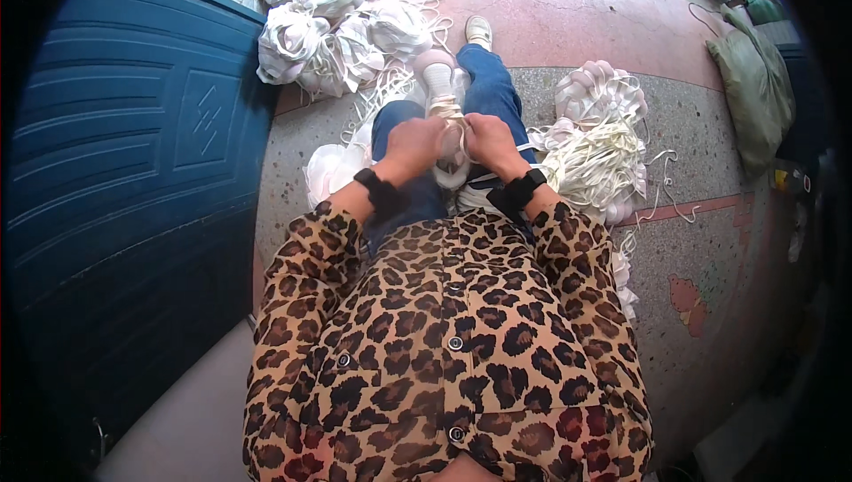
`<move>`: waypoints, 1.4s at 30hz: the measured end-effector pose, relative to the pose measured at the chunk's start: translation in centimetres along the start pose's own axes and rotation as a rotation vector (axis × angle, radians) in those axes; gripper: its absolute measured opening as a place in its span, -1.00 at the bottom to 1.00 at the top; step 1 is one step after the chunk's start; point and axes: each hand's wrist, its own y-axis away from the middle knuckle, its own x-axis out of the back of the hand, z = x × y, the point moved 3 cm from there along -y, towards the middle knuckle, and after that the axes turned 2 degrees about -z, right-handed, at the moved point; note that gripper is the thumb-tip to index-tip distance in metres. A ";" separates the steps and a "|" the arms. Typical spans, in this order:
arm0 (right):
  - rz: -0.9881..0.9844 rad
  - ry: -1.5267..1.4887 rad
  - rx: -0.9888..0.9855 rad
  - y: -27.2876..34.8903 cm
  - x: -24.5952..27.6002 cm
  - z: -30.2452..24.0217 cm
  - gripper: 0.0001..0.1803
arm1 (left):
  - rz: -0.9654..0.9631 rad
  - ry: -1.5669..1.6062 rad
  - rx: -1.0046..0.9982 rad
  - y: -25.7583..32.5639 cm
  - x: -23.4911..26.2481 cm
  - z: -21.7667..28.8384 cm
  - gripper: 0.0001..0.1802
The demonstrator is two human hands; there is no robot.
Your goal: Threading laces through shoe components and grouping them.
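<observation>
I sit on the floor with my legs stretched out in blue jeans. Both hands meet over my lap on a pale pink cup-shaped piece with cream straps [451, 146]. My left hand [411, 146] grips its left side and my right hand [488, 140] grips its right side. A stack of the same pink cup pieces [440, 74] rests on my legs just beyond my hands. Each wrist wears a black band.
A heap of pink cup pieces [333, 20] lies ahead on the left, another pile with cream straps [599, 140] lies at my right. A blue panelled door [133, 145] runs along the left. An olive cloth bag [756, 91] sits at the far right on the speckled floor.
</observation>
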 end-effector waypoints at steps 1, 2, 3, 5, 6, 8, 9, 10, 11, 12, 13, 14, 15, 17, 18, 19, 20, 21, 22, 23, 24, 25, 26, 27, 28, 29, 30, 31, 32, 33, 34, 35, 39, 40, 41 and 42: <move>-0.028 -0.081 -0.056 0.2 0.8 -0.2 -0.70 | -0.067 -0.142 -0.078 0.1 1.9 1.3 -0.87; -0.018 -0.082 -0.071 0.3 0.8 0.1 -0.70 | -0.134 -0.285 -0.157 0.2 3.0 1.9 -0.86; -0.009 -0.088 -0.079 0.3 0.7 0.2 -0.69 | -0.184 -0.330 -0.134 -0.2 3.4 1.2 -0.86; 0.009 -0.104 -0.090 0.4 0.4 0.3 -0.68 | -0.230 -0.321 -0.181 -0.1 3.1 1.6 -0.87; 0.015 -0.111 -0.091 0.4 0.2 0.3 -0.68 | -0.251 -0.314 -0.202 0.0 2.8 2.0 -0.88; 0.002 -0.118 -0.104 0.4 0.2 0.4 -0.67 | -0.282 -0.276 -0.150 -0.3 2.7 1.7 -0.88; -0.013 -0.120 -0.122 0.4 0.3 0.6 -0.67 | -0.294 -0.246 -0.082 -0.9 3.2 1.5 -0.88; -0.012 -0.124 -0.130 0.5 0.4 0.8 -0.67 | -0.307 -0.216 -0.014 -1.4 3.5 1.4 -0.87; -0.013 -0.129 -0.136 0.5 0.4 0.8 -0.67 | -0.295 -0.159 0.108 -1.7 4.0 1.3 -0.81; -0.006 -0.133 -0.128 0.6 0.7 0.2 -0.67 | -0.269 -0.094 0.112 -1.4 3.5 0.9 -0.80; -0.002 -0.117 -0.108 0.5 0.6 -0.1 -0.67 | -0.243 -0.033 0.117 -1.2 2.5 0.1 -0.77; 0.000 -0.101 -0.091 0.5 0.6 -0.3 -0.67 | -0.216 0.028 0.121 -0.8 1.6 -0.7 -0.75; 0.003 -0.062 -0.068 0.4 0.3 -0.1 -0.66 | -0.170 0.134 0.115 -0.8 1.1 -0.2 -0.67; 0.033 -0.027 -0.021 0.6 0.0 0.2 -0.66 | -0.285 0.277 0.353 -1.6 0.3 -0.7 -0.60; 0.063 -0.030 0.005 0.8 0.1 0.1 -0.66 | -0.334 0.322 0.454 -1.9 0.7 -0.6 -0.57; 0.080 -0.036 0.013 0.9 0.1 0.1 -0.66 | -0.381 0.364 0.559 -2.2 1.2 -0.2 -0.54; 0.097 -0.039 0.021 0.9 0.3 0.1 -0.66 | -0.353 0.349 0.514 -2.3 1.0 -0.1 -0.56; 0.100 -0.048 0.014 0.9 0.2 0.3 -0.67 | -0.324 0.333 0.471 -2.3 1.0 0.1 -0.58; 0.102 -0.061 0.000 0.7 0.0 0.5 -0.67 | -0.295 0.316 0.429 -2.3 1.0 0.3 -0.60; 0.104 -0.073 -0.011 0.5 -0.1 0.7 -0.68 | -0.274 0.141 0.307 -2.2 0.6 1.1 -0.65; 0.104 -0.090 -0.034 0.0 0.0 0.8 -0.68 | -0.256 -0.033 0.185 -2.0 0.3 2.7 -0.69; 0.104 -0.106 -0.056 -0.2 0.0 0.9 -0.69 | -0.235 -0.205 0.061 -2.0 0.2 3.7 -0.73; 0.090 -0.105 -0.023 -0.1 -0.1 0.9 -0.69 | -0.256 -0.252 -0.021 -1.8 0.2 3.7 -0.78; 0.082 -0.106 0.014 -0.1 -0.1 1.0 -0.69 | -0.273 -0.305 -0.107 -1.7 1.0 3.4 -0.84; 0.069 -0.101 0.028 -0.1 -0.2 1.1 -0.69 | -0.290 -0.358 -0.192 -1.6 1.7 3.2 -0.89; 0.054 -0.095 0.042 -0.2 -0.3 1.2 -0.69 | -0.263 -0.440 -0.106 -2.1 2.6 2.5 -0.93; 0.034 -0.081 0.028 -0.1 -0.4 1.3 -0.68 | -0.207 -0.348 -0.147 -2.2 3.7 2.0 -0.92; 0.027 -0.078 0.016 0.0 -0.5 1.4 -0.68 | -0.247 -0.351 -0.104 -2.2 4.0 1.8 -0.89; 0.025 -0.078 0.001 0.0 -0.6 1.6 -0.67 | -0.287 -0.354 -0.061 -2.1 4.1 1.7 -0.84; 0.031 -0.086 -0.006 0.0 -0.6 1.5 -0.68 | -0.324 -0.330 -0.020 -1.6 4.0 1.8 -0.82; 0.040 -0.102 -0.006 0.0 -0.6 1.5 -0.69 | -0.361 -0.306 0.021 -1.1 3.7 2.0 -0.80; 0.051 -0.117 -0.006 0.0 -0.5 1.5 -0.69 | -0.398 -0.282 0.062 -0.8 3.4 1.9 -0.78; 0.081 -0.192 -0.007 0.7 0.4 0.9 -0.71 | -0.386 -0.075 0.233 -0.2 3.9 -1.6 -0.74; 0.081 -0.197 -0.011 0.7 0.4 0.8 -0.71 | -0.384 -0.042 0.242 -0.3 4.0 -1.6 -0.69; 0.082 -0.200 -0.016 0.8 0.4 0.8 -0.71 | -0.381 -0.009 0.250 -0.3 4.1 -1.5 -0.64; 0.083 -0.193 -0.013 0.7 0.5 0.7 -0.70 | -0.373 0.023 0.257 -0.5 4.3 -1.4 -0.59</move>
